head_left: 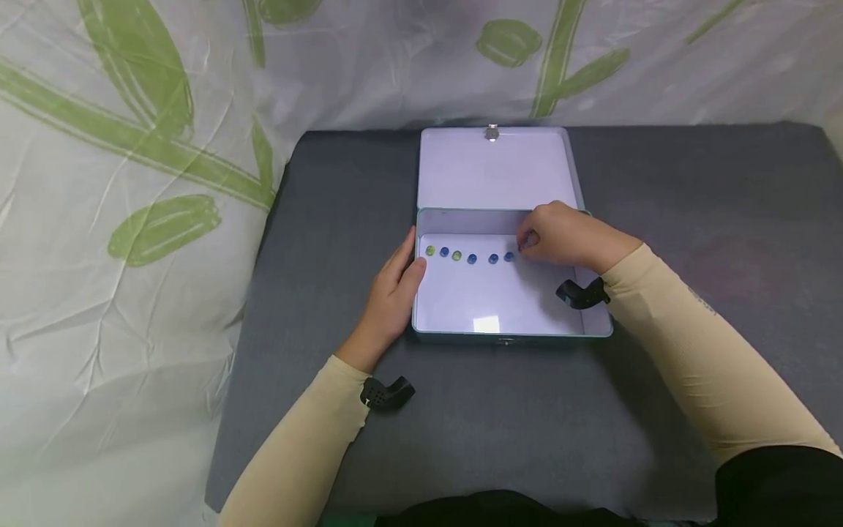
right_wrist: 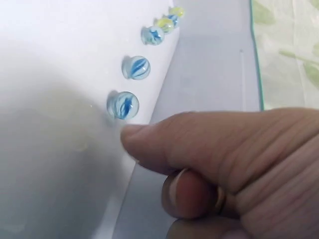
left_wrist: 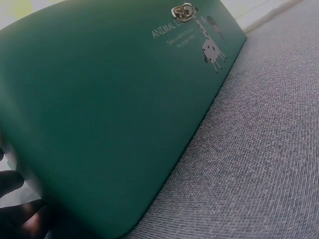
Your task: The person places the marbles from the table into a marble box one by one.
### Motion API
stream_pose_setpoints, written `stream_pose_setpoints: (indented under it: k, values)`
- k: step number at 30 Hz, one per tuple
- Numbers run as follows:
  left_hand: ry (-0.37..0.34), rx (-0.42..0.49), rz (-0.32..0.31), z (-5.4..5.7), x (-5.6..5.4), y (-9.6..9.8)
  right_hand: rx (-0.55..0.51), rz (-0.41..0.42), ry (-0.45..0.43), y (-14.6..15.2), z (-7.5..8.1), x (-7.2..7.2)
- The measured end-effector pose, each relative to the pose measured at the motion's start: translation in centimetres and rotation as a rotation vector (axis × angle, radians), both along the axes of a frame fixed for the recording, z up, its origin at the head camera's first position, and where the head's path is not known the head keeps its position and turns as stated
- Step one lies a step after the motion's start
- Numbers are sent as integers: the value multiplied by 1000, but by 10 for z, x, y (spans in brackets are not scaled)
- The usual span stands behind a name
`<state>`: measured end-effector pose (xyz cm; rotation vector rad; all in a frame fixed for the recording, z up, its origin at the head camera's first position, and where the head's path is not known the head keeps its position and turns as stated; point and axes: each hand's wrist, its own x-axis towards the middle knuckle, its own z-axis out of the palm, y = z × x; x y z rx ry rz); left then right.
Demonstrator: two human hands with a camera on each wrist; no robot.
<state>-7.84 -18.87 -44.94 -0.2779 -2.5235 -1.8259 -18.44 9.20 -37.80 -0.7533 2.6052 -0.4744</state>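
A green box (head_left: 514,339) with a white inside stands on the table, its lid (head_left: 495,168) swung back. My left hand (head_left: 388,293) holds the box's left side, thumb over the rim and fingers along the outer wall. Inside, several glass marbles lie in a row, among them a yellow-green marble (head_left: 430,250) at the left end and a blue-swirled marble (right_wrist: 123,105) nearest my right hand (head_left: 560,234). That hand reaches in over the right wall with bent fingers, thumb tip just beside this marble. I cannot tell whether a marble sits between its fingertips.
Grey cloth covers the table (head_left: 329,219). A metal clasp (left_wrist: 184,12) and a printed giraffe (left_wrist: 212,50) show on the box's front. Behind and to the left hangs a pale curtain (head_left: 395,66) with green leaf prints. Each wrist carries a black camera mount (head_left: 387,394).
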Motion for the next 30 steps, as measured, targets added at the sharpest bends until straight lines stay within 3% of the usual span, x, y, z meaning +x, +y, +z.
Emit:
stream_pose_setpoints:
  k: [13,24,30]
  values:
    - [2,4,-16,2,-1,3,27,57,-5,5,-4,2]
    - [-27,-13,-17,-2,-1,1,59,-2,-32,4,-11,3]
    - [-47,-2,-21,-9,1,-1,73,-17,-20,4,-2,13]
